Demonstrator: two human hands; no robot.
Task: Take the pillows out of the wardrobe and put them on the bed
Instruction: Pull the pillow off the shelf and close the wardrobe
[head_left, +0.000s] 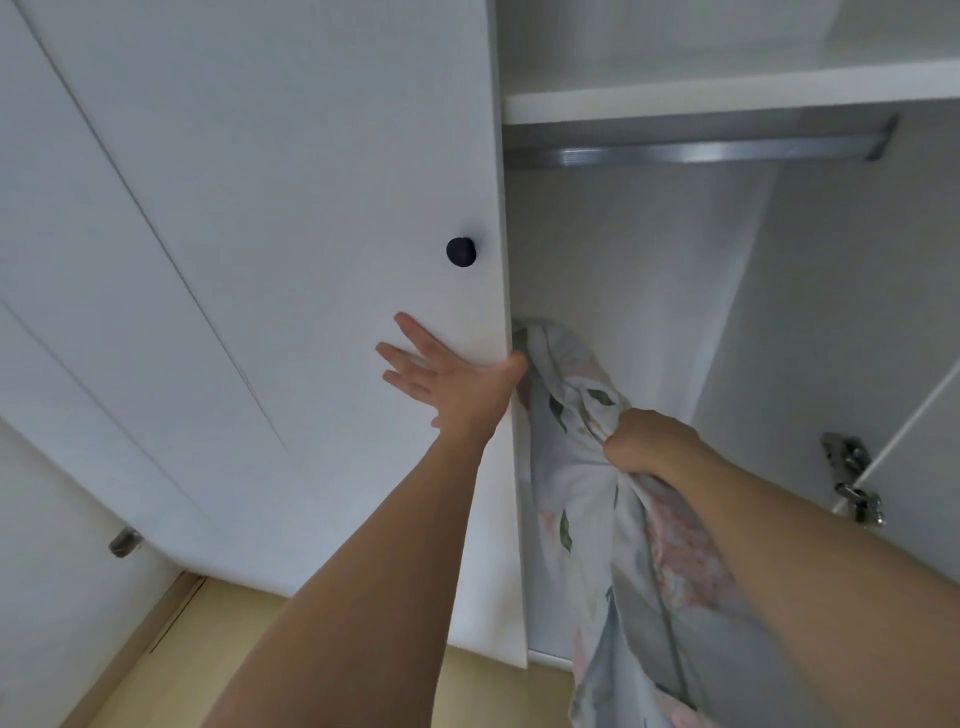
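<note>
A pillow (597, 499) in a pale floral case, with green leaves and pink blooms, stands on end in the open right bay of the white wardrobe (649, 260). Its lower part hangs out past the wardrobe's bottom edge. My right hand (649, 441) is closed in a fist on a bunch of the case near the pillow's upper half. My left hand (452, 379) lies flat with fingers spread on the shut left door (291, 208), its thumb hooked round the door's edge beside the pillow's top. The bed is out of view.
A black round knob (461, 252) sits on the shut door above my left hand. A shelf (727, 96) and a metal hanging rail (691, 150) cross the top of the bay. A door hinge (852, 478) shows at the right. Pale wood floor (208, 649) lies below.
</note>
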